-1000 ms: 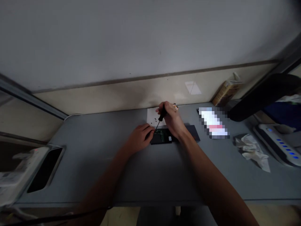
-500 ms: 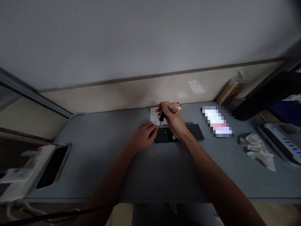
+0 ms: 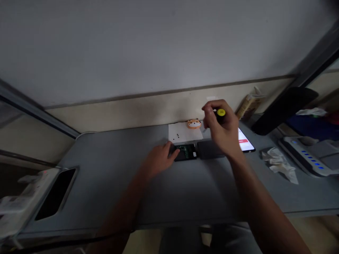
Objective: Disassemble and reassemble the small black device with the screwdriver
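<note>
A flat black case with a bare green circuit board [image 3: 186,151] lies on the grey table. My left hand [image 3: 159,160] grips its left end, thumb in front and fingers behind. Raised above the table to the right, my right hand [image 3: 225,130] is closed around a screwdriver [image 3: 221,112]; its yellow handle end faces me and the thin shaft points down and left. Beneath that hand, a dark flat cover [image 3: 209,150] sits beside the case. Behind them a white sheet of paper [image 3: 182,135] bears several tiny dark screws [image 3: 178,135] and an orange animal-faced object [image 3: 194,124].
A lit phone [image 3: 246,141] lies partly behind my right hand. Crumpled tissue [image 3: 280,164], a device with blue-lit keys [image 3: 309,158], a dark cylinder [image 3: 286,109] and a carton [image 3: 249,106] stand further right. A dark-screened phone [image 3: 55,194] lies at the left.
My right hand has lifted the screwdriver off the circuit board and moved right, uncovering the paper and the orange object. My left hand stays at the case. The view has shifted slightly.
</note>
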`<state>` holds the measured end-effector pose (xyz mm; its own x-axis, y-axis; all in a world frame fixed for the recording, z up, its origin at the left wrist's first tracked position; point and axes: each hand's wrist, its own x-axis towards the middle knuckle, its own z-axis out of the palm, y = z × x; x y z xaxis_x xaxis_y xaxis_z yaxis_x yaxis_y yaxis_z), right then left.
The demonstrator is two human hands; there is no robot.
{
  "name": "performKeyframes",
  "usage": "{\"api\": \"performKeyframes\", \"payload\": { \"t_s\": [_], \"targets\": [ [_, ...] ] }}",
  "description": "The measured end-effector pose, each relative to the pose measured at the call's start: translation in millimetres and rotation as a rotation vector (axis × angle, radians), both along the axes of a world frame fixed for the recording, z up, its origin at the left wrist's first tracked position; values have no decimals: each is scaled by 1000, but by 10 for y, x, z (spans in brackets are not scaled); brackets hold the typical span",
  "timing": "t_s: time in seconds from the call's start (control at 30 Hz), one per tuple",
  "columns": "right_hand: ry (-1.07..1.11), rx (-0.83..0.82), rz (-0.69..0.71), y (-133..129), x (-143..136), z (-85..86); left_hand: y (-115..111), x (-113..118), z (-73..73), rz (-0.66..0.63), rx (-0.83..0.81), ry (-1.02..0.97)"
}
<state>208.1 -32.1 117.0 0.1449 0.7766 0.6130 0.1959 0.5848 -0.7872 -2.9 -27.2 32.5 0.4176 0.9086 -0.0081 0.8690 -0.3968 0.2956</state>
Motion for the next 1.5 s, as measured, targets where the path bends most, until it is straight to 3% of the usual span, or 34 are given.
{"api": "performKeyframes", "payload": {
  "t_s": [0.1,0.23,0.3,0.57,0.8,1.03,1.13,1.33,1.5],
  "targets": [
    [-418,-70,-6,-153,324,-54,-69,63,-1,48,-7,21],
    [-992,-459,100,-245,674,-329,-83,125,-56,104,7,-29],
    [-1113,-580,144,-254,789,-412,-60,122,-68,91,14,-52],
    [-942,-782,287,-99,875,-222,8,118,-42,35,-10,-51],
    [-899,-635,357,0,569,-306,18,196,-75,124,50,-25],
    [-852,-780,373,82,672,-194,23,189,-45,98,-3,-27],
    [-850,-752,302,132,715,-246,32,186,-55,90,-19,-10],
    [-875,-696,323,105,694,-439,15,168,-61,94,-15,-9],
    [-855,-673,334,51,726,-473,16,133,-130,17,164,-155]
  ]
}}
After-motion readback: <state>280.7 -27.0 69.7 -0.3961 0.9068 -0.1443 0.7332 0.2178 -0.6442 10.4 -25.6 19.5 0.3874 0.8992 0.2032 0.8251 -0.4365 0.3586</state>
